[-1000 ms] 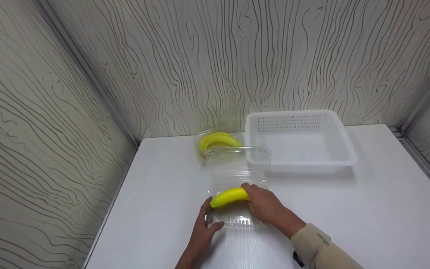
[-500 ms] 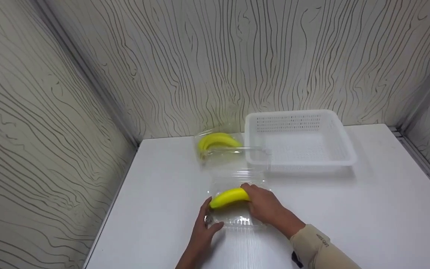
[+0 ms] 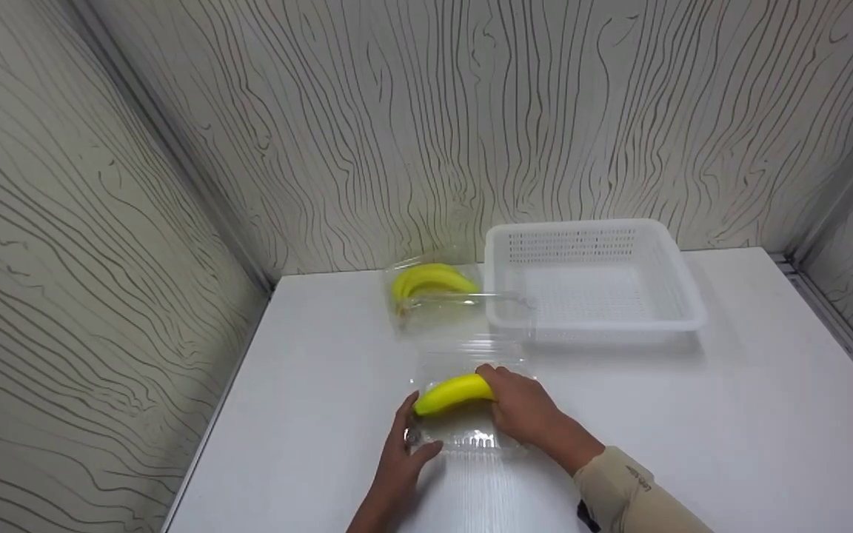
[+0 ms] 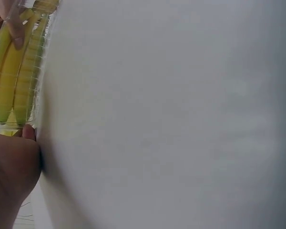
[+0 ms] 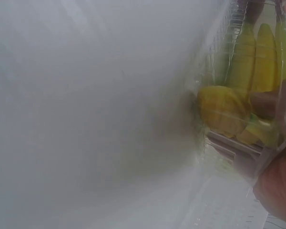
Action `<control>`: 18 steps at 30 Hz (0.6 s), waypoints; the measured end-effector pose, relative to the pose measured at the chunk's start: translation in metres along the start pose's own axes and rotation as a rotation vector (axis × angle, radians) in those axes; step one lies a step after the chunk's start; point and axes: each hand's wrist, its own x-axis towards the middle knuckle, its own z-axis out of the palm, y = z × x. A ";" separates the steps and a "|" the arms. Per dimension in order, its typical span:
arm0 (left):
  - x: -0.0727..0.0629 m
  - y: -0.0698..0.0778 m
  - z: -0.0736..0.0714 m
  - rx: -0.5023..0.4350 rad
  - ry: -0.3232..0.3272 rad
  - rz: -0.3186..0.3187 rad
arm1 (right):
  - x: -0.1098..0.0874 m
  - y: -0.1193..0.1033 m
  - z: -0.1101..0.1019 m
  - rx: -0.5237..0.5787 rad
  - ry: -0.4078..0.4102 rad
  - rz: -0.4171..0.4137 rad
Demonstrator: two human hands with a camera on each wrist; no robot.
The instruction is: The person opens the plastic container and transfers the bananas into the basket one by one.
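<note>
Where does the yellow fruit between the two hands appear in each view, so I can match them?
Head: the yellow fruit is at lower middle, gripped by the right hand.
Left wrist: upper left, showing several bananas side by side.
Right wrist: upper right, partly covered by a hand.
Shared landmark: the clear container, ridged plastic at the fruit in all three.

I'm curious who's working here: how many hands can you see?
2: the left hand at the left side of the clear box, the right hand gripping the bananas.
</note>
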 end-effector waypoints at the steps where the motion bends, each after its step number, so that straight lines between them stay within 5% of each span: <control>1: 0.000 0.000 0.000 -0.001 0.000 0.000 | 0.000 0.000 0.000 0.002 -0.002 0.003; 18: 0.000 -0.001 0.000 0.008 -0.013 -0.007 | -0.001 0.000 0.001 0.007 -0.009 -0.002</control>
